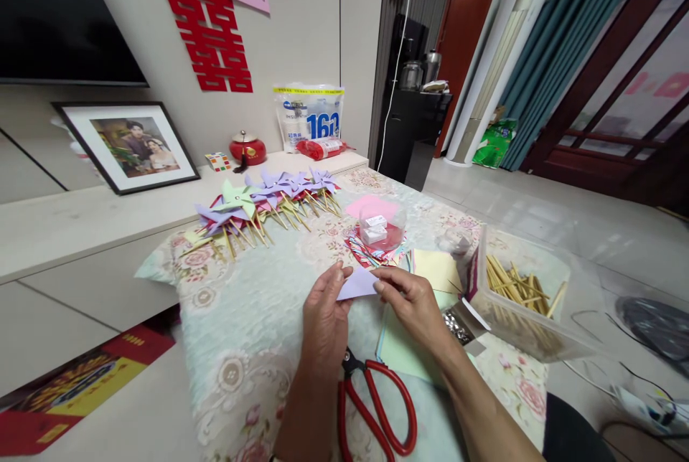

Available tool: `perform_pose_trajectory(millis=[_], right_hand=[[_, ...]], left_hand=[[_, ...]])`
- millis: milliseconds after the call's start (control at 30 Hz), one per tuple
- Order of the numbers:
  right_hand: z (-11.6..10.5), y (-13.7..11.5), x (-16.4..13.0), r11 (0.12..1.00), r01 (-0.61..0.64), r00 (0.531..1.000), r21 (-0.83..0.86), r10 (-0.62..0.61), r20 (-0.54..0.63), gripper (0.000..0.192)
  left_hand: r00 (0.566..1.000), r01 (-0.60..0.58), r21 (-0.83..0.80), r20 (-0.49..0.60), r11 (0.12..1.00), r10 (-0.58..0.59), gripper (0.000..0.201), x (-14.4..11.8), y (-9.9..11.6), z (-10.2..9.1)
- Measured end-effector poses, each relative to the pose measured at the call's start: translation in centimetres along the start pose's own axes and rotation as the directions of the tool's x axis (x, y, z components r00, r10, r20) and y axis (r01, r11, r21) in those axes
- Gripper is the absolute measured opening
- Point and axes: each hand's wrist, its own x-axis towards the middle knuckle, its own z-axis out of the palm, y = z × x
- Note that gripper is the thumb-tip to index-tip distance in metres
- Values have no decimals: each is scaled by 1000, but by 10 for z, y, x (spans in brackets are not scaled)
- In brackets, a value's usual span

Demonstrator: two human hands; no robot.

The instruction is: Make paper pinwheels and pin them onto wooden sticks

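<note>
A lilac sheet of paper (357, 285), folded into a triangle, is held up over the table between both hands. My left hand (326, 308) pinches its left corner, and my right hand (412, 304) grips the right corner with thumb and fingers. Below my wrists lie scissors (380, 404) with red handles, their blades hidden under my left hand. Pale green paper sheets (409, 347) lie under my right forearm, with cream paper (435, 270) just beyond. Beside that forearm sits a small open box of metal fasteners (457, 326).
Finished paper pinwheels (269, 196) on sticks are piled at the back left. A clear round container (383, 225) stands over colourful paper strips (366, 250). At the right, a plastic bin (538, 333) holds wooden sticks (517, 283). A flowered tablecloth (242, 333) covers the table.
</note>
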Motion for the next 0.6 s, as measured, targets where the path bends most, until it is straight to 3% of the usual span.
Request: perform_pose_trajectory(millis=[133,233,367,600], right_hand=[[-4,-3,2,998,35,999,-53,-35,10,23],[-4,-4,2,996,60,998,-59,-58,26,23],[-3,-3,1,999,27,1000,-24,-28,-8,21],[2,3,0,996,-44,997,74,48,-58,19]], left_hand=[[988,-138,326,108,935,109,37,2,8,-5],[977,-166,454,197,875,83,34,3,4,-7],[984,-101,481,175,871,17,35,5,-4,-9],[990,-90,460,139,884,28,36,2,-3,-6]])
